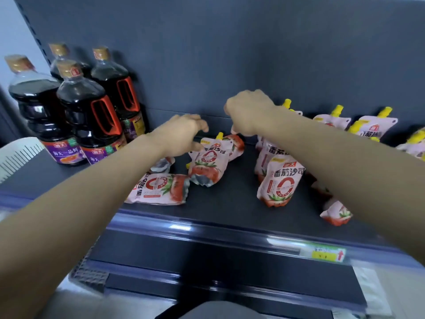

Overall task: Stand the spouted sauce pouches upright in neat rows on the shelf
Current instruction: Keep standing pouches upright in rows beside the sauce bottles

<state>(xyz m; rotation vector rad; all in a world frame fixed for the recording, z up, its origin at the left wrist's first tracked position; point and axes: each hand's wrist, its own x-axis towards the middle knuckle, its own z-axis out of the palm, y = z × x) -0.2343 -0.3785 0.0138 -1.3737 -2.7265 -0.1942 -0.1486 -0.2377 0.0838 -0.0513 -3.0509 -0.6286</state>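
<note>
Spanning the view, the dark shelf (232, 210) carries four sauce bottles (88, 116) at its left, with the pink, yellow-spouted pouches scattered over its middle and right. The left hand (181, 133) hangs half-curled over the leaning pouch (210, 163), its thumb at the top corner, though a real grip cannot be told; the right hand (249, 112) is knuckles-up with fingers curled under and hidden, so its hold cannot be told either. A flat pouch (161, 189) lies near the front edge, an upright pouch (279, 184) stands beside the right forearm, and the back-row pouches (377, 126) stand against the rear panel.
</note>
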